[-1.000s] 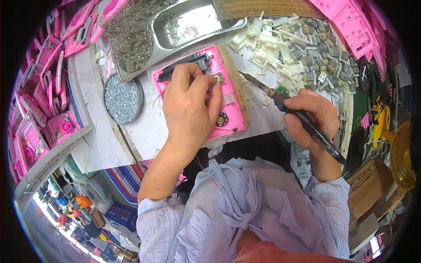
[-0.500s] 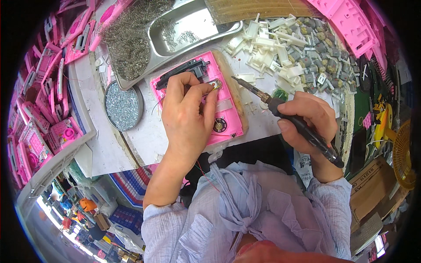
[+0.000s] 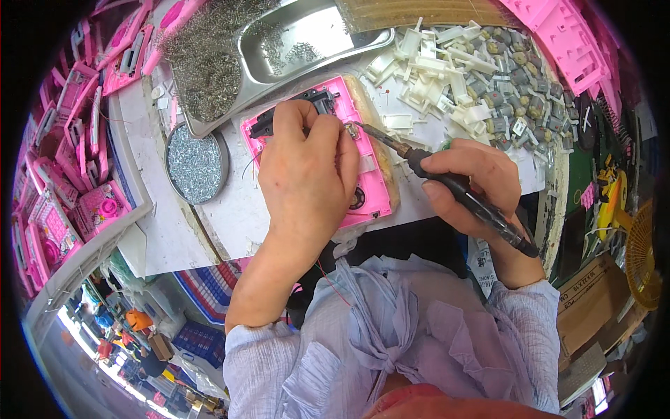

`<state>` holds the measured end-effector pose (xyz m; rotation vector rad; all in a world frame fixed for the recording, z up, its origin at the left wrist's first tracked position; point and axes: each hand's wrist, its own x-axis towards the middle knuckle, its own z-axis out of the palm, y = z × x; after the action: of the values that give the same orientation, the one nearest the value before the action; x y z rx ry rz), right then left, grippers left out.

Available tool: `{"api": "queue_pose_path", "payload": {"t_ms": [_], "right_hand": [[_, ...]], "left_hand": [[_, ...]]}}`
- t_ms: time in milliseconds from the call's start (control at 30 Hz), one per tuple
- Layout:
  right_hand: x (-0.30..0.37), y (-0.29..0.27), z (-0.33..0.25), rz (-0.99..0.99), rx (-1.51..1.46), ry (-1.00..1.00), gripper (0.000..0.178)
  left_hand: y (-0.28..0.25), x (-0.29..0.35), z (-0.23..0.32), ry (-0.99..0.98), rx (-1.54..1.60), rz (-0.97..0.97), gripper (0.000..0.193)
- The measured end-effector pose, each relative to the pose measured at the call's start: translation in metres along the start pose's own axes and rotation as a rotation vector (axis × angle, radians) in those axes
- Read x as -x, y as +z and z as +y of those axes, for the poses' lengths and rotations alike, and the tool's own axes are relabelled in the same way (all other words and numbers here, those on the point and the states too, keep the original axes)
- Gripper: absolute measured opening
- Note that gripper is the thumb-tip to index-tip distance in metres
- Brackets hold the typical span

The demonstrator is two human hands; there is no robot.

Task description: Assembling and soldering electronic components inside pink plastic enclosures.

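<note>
White worktop (image 3: 167,241) bends across the middle of the view, and an open pink case (image 3: 377,190) lies on it near the front edge, below its centre. Interior up, the case has its long axis running from eleven o'clock to five o'clock; the end with a black mechanism (image 3: 323,100) points to eleven, and a round black part (image 3: 358,198) sits toward five. A small metal fitting (image 3: 352,131) shows by the case's two o'clock side.

The tip of the soldering iron (image 3: 497,222) has just come in from outside that side and is now at the fitting, so both hands appear to be working on one spot. Whether tip and metal truly touch is too small to tell.

Left hand (image 3: 300,167) reaches up from six o'clock, fingers bent low over the case, thumb close beside the fitting (what lies between the fingertips is hidden, so I cannot tell if they pinch it). Right hand (image 3: 485,171), at three o'clock, wraps firmly round the iron's dark handle, pen-fashion, the tip aimed toward ten.

Farther out, a round dish (image 3: 225,165) of tiny metal pieces stands at nine o'clock, a steel tray (image 3: 328,31) at twelve, white plastic parts (image 3: 433,80) at two, with grey motors (image 3: 520,105) beyond them.
</note>
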<state>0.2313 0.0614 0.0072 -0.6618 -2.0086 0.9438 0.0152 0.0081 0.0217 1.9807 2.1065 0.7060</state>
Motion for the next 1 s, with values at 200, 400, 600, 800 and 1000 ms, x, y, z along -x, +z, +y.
{"api": "queue_pose_path", "payload": {"t_ms": [200,400,600,800,1000], "right_hand": [[-0.0015,0.0021,0.0011,-0.007,-0.001,0.006,0.028],[-0.001,0.0038,0.0037,-0.014,-0.02,0.006,0.028],[-0.0014,0.0056,0.0034,-0.01,-0.023,0.012,0.027],[-0.0009,0.0082,0.0026,-0.015,0.0,0.009,0.026],[0.003,0.0033,0.0061,-0.003,-0.012,-0.029,0.025]], "left_hand": [[-0.0042,-0.0072,0.0029,0.033,-0.048,-0.047,0.013],[-0.0071,-0.0098,0.0054,0.042,-0.053,-0.061,0.013],[-0.0093,-0.0084,0.0056,-0.009,-0.042,-0.101,0.009],[-0.0089,-0.0088,0.0051,0.03,-0.061,-0.074,0.01],[-0.0064,-0.0102,0.0048,0.069,-0.077,-0.053,0.015]]}}
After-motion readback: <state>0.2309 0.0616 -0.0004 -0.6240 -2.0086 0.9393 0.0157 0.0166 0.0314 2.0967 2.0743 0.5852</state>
